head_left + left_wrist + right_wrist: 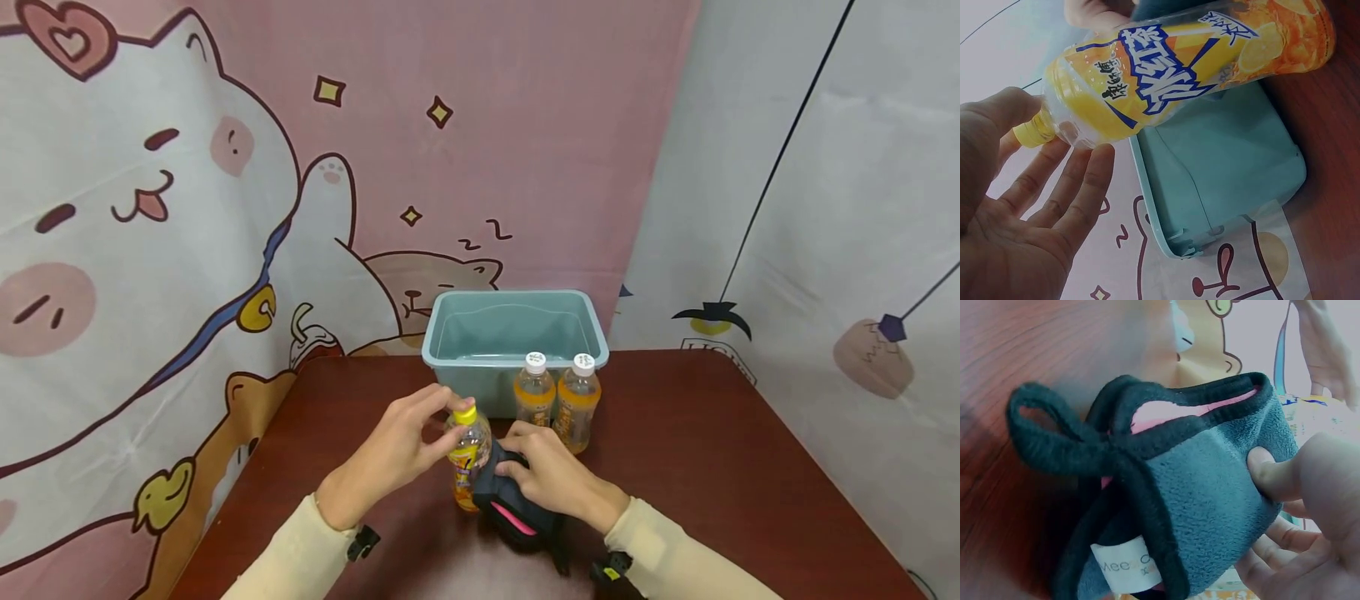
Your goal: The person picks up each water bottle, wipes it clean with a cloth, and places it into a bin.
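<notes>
I'm reading "水红茶" in blue on my bottle's (1172,69) label, and "Mee" on the pouch's (1210,506) white tag (1125,570).

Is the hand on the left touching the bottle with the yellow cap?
Touching. The left wrist view shows the left hand with its thumb on the yellow cap and fingertips against the neck of the yellow-capped bottle.
</notes>
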`<state>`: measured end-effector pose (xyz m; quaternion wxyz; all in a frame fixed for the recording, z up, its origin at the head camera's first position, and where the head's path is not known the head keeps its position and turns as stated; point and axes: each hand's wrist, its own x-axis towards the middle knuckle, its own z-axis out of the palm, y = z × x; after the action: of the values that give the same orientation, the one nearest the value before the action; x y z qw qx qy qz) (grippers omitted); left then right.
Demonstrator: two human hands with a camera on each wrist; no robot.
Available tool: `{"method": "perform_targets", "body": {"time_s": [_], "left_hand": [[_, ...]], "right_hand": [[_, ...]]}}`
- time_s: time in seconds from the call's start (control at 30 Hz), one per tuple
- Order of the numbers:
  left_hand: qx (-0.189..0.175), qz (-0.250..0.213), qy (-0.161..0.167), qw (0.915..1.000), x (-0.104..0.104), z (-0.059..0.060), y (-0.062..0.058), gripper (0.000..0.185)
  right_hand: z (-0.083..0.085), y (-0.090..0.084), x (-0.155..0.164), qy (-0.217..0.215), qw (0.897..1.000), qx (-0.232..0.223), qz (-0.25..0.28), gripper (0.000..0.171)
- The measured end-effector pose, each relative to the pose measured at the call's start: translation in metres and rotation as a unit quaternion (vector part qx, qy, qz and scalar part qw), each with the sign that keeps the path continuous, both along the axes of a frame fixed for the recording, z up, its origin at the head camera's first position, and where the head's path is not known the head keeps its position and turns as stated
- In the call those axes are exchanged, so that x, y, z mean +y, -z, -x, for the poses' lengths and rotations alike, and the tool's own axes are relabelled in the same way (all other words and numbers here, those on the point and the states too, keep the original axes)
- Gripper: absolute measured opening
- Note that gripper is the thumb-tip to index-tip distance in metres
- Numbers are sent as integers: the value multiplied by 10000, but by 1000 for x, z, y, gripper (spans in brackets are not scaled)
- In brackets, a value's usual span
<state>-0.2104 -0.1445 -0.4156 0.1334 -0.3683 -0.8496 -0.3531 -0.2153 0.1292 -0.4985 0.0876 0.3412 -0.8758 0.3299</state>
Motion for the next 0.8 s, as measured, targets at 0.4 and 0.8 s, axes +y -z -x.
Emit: {"method": "perform_targets", "body": {"time_s": [0.4, 0.8], "left_hand": [[56, -36, 103, 9999, 0, 1, -1, 35], [275, 8, 98, 9996, 0, 1, -1, 32]], "right_hand": [[-4, -25, 5, 123, 9980, 216, 584, 32], [-5, -53, -2, 187, 9913, 660, 1121, 39]]}}
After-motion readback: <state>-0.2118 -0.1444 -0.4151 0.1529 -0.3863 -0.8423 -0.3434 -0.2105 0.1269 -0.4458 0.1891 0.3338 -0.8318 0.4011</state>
